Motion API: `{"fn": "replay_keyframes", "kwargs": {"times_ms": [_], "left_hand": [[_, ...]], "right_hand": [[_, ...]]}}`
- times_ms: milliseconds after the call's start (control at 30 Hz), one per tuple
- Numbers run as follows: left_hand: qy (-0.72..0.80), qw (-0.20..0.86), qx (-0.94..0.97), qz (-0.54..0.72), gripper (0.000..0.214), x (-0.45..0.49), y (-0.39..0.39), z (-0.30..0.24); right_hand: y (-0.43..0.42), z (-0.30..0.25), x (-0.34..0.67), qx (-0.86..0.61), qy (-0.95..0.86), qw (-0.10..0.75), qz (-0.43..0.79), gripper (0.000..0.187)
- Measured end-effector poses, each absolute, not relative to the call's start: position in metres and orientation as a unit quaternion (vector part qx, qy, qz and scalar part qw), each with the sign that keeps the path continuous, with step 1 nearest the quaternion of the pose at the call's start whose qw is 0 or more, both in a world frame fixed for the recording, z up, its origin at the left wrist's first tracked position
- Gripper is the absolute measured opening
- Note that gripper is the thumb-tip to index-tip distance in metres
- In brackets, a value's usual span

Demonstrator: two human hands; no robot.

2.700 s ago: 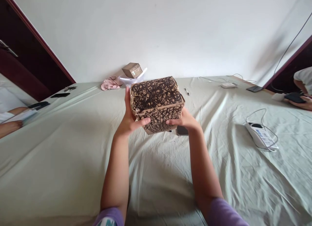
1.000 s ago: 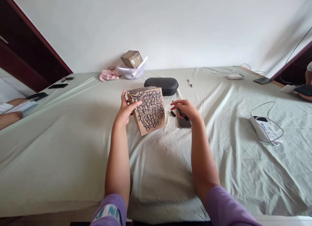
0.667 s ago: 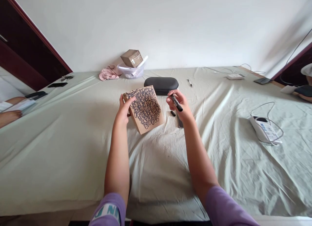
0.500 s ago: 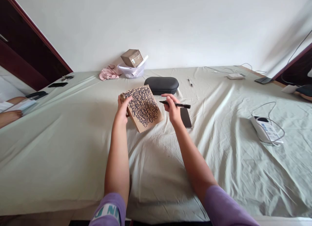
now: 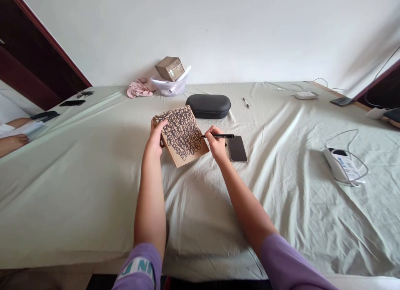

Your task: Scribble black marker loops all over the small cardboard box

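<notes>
Steadying a scribble-covered kraft cardboard box [image 5: 181, 136] tilted over a pale green bedsheet [image 5: 93, 190], left hand [image 5: 155, 138] with fingers curled round its edge, right hand [image 5: 216, 145] pinching a black marker [image 5: 222, 136] between thumb and fingertips, tip at the inked face, a smartphone [image 5: 237, 148] just beside.

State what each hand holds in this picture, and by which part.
The left hand grips the cardboard box by its left edge; the right hand holds a black marker by its barrel.

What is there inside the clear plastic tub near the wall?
A cardboard box rests in the mouth of the clear plastic tub, beside a white tube. What lies below them is hidden.
</notes>
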State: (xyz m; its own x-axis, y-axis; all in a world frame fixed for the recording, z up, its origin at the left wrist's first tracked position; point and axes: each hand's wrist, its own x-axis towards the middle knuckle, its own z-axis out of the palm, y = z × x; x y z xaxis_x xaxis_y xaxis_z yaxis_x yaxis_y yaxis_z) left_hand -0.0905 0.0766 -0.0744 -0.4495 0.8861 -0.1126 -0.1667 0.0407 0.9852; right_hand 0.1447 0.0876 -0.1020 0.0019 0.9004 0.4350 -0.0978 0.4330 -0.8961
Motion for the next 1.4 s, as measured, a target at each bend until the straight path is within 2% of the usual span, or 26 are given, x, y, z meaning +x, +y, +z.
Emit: {"fn": "replay_keyframes", "kwargs": {"times_ms": [300,500,700,900,1033,1133,1200,1300,1367,1400], "left_hand": [[0.577,0.426,0.309,0.625,0.060,-0.090,0.076,-0.074],[0.573,0.427,0.309,0.628,0.060,-0.088,0.075,-0.072],[0.561,0.423,0.316,0.638,0.075,-0.090,0.079,-0.074],[0.529,0.405,0.325,0.671,0.080,-0.094,0.087,-0.084],[0.467,0.396,0.351,0.708,0.093,-0.100,0.094,-0.094],[0.442,0.366,0.397,0.716,0.108,-0.107,0.098,-0.103],[0.428,0.340,0.469,0.693,0.115,-0.112,0.100,-0.109],[0.398,0.305,0.578,0.644,0.122,-0.117,0.104,-0.119],[0.374,0.297,0.625,0.617,0.125,-0.119,0.107,-0.122],[0.363,0.290,0.641,0.611,0.126,-0.119,0.107,-0.122]], "right_hand": [[0.090,-0.107,0.144,-0.347,-0.585,0.617,0.396,0.021],[0.089,-0.108,0.146,-0.335,-0.581,0.615,0.415,0.031],[0.089,-0.111,0.144,-0.337,-0.578,0.631,0.394,0.029],[0.090,-0.109,0.144,-0.330,-0.575,0.633,0.400,0.024],[0.104,-0.104,0.170,-0.392,-0.555,0.629,0.378,0.022],[0.116,-0.110,0.201,-0.482,-0.611,0.543,0.316,0.019],[0.120,-0.120,0.218,-0.558,-0.673,0.424,0.236,0.015],[0.118,-0.140,0.229,-0.643,-0.703,0.263,0.150,0.034],[0.117,-0.149,0.229,-0.655,-0.705,0.232,0.141,0.039],[0.117,-0.150,0.228,-0.648,-0.707,0.243,0.146,0.039]]}}
